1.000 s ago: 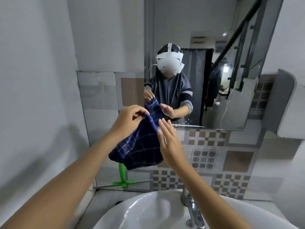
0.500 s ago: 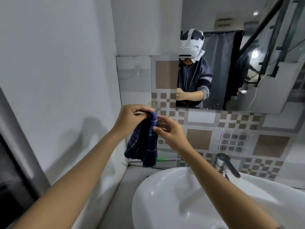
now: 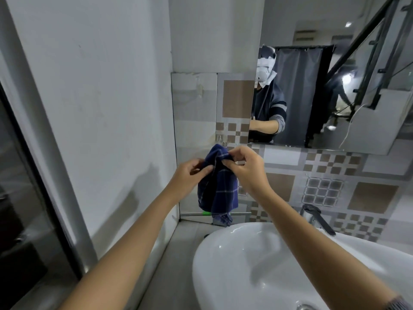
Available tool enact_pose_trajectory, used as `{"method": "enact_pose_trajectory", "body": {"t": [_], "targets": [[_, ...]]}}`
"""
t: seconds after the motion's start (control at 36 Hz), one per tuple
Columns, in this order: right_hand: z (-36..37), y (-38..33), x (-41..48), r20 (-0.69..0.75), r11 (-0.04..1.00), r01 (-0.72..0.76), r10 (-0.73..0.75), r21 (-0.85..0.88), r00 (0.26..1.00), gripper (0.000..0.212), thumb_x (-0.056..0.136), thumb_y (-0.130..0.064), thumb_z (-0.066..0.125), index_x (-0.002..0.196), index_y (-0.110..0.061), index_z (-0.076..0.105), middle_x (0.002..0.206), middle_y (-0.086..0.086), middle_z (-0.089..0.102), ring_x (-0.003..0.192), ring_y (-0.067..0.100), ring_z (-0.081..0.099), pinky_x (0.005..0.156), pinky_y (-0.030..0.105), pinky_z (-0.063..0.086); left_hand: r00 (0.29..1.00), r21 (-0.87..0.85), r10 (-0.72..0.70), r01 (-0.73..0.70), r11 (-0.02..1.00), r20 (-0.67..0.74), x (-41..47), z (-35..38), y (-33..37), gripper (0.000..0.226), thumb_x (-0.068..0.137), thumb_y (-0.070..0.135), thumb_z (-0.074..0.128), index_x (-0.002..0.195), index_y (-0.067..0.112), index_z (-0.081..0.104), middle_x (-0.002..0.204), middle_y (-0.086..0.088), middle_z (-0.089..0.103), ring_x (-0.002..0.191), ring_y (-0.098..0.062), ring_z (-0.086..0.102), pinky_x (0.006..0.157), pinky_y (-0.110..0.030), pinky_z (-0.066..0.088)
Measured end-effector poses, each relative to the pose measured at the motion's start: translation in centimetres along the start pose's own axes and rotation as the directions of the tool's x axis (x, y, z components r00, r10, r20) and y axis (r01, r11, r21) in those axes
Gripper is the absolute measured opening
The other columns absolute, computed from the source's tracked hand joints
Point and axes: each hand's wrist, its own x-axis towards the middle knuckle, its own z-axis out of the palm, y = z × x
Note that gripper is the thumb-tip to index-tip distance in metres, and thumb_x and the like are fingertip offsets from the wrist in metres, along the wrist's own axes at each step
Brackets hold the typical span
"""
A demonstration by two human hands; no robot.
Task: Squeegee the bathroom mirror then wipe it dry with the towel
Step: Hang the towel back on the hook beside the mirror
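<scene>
A dark blue checked towel point(image 3: 220, 189) hangs bunched in front of the tiled wall, left of the mirror point(image 3: 335, 86). My left hand point(image 3: 190, 177) pinches its upper left edge. My right hand point(image 3: 245, 168) pinches its top from the right. Both hands sit close together just below a small clear wall hook point(image 3: 220, 139). The squeegee point(image 3: 206, 213), with a green part on a thin bar, leans on the ledge behind the towel and is mostly hidden by it. The mirror, upper right, reflects a person wearing a headset.
A white basin point(image 3: 257, 253) fills the lower right, with a chrome tap point(image 3: 317, 218) at its back. A plain white wall runs along the left, with a dark door frame point(image 3: 44, 198) at the far left. A narrow grey ledge point(image 3: 178, 242) lies between wall and basin.
The view swung left, away from the mirror. The towel moved from the mirror's lower edge to the left wall tiles, and my right hand went from flat and open to pinching the towel's top.
</scene>
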Motion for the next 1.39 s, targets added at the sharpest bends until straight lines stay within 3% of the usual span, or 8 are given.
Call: {"method": "enact_pose_trajectory", "body": {"t": [0.11,0.33,0.47,0.58,0.78,0.94,1.28,1.39], "targets": [[-1.1,0.4,0.8,-0.083,0.999,0.013,-0.015,-0.030,0.996,0.009,0.079,-0.008,0.069,0.084,-0.011,0.061,0.084,0.004,0.064,0.076,0.010,0.057,0.066,0.014,0.048,0.999,0.001,0.010,-0.010,1.000,0.037,0.3,0.7,0.1,0.015,0.085,0.016,0.064,0.099,0.018,0.065,0.096,-0.005,0.070,0.091,-0.020,0.066,0.085,-0.029,0.053],[-3.3,0.7,3.1,-0.035,0.960,0.150,-0.163,-0.236,0.986,0.015,0.075,-0.006,0.074,0.075,-0.011,0.059,0.082,0.005,0.058,0.074,0.016,0.054,0.067,0.011,0.045,0.970,0.129,0.164,-0.142,0.981,-0.179,3.1,-1.3,1.8,0.022,0.079,-0.001,0.066,0.089,0.019,0.068,0.082,0.005,0.069,0.072,-0.001,0.064,0.072,-0.013,0.051],[-3.2,0.2,5.3,-0.038,0.951,0.217,-0.231,-0.220,0.972,0.015,0.075,-0.003,0.073,0.077,-0.002,0.058,0.092,0.012,0.060,0.083,0.027,0.058,0.079,0.033,0.052,0.951,0.180,0.226,-0.190,0.965,-0.210,6.5,-3.0,4.4,0.023,0.077,0.000,0.068,0.088,0.021,0.068,0.083,0.005,0.068,0.074,-0.001,0.065,0.078,-0.014,0.052],[-2.6,-1.3,8.5,-0.046,0.961,0.222,-0.232,-0.162,0.972,0.012,0.078,-0.003,0.070,0.081,0.000,0.059,0.089,0.011,0.068,0.086,0.022,0.064,0.082,0.033,0.054,0.928,0.224,0.273,-0.218,0.950,-0.253,9.4,-4.7,6.2,0.020,0.078,0.002,0.069,0.087,0.020,0.069,0.085,0.004,0.069,0.078,-0.003,0.066,0.078,-0.013,0.051],[0.0,-4.6,16.6,-0.130,0.951,0.247,-0.273,-0.188,0.953,0.006,0.085,-0.013,0.064,0.083,-0.010,0.059,0.080,0.004,0.066,0.078,0.021,0.062,0.075,0.042,0.053,0.814,0.318,0.369,-0.241,0.917,-0.449,15.8,-7.7,9.0,0.013,0.080,0.004,0.066,0.088,0.013,0.070,0.080,0.005,0.068,0.075,-0.002,0.063,0.070,-0.007,0.049],[2.9,-6.5,23.2,-0.157,0.880,0.317,-0.390,-0.354,0.907,0.003,0.088,-0.012,0.054,0.090,-0.012,0.056,0.088,0.005,0.062,0.076,0.024,0.056,0.067,0.040,0.050,0.713,0.386,0.417,-0.219,0.896,-0.564,21.7,-9.5,9.8,0.014,0.088,0.006,0.052,0.084,0.015,0.062,0.078,0.005,0.062,0.076,-0.011,0.060,0.069,-0.021,0.048],[5.3,-3.2,25.0,-0.106,0.839,0.324,-0.406,-0.438,0.908,0.020,0.089,-0.010,0.046,0.099,-0.009,0.063,0.096,0.009,0.060,0.082,0.027,0.055,0.070,0.041,0.051,0.788,0.436,0.387,-0.168,0.884,-0.480,24.2,-9.2,4.1,0.023,0.083,0.001,0.047,0.062,-0.005,0.054,0.060,-0.022,0.052,0.056,-0.016,0.041,0.051,-0.024,0.029],[5.2,-3.0,24.7,-0.085,0.863,0.303,-0.365,-0.404,0.927,0.017,0.088,-0.010,0.049,0.093,-0.008,0.065,0.090,0.010,0.061,0.076,0.029,0.056,0.068,0.041,0.051,0.790,0.358,0.336,-0.159,0.920,-0.512,24.5,-9.1,4.0,0.019,0.081,0.000,0.048,0.064,-0.002,0.056,0.061,-0.014,0.052,0.058,-0.016,0.043,0.052,-0.024,0.034]]}}
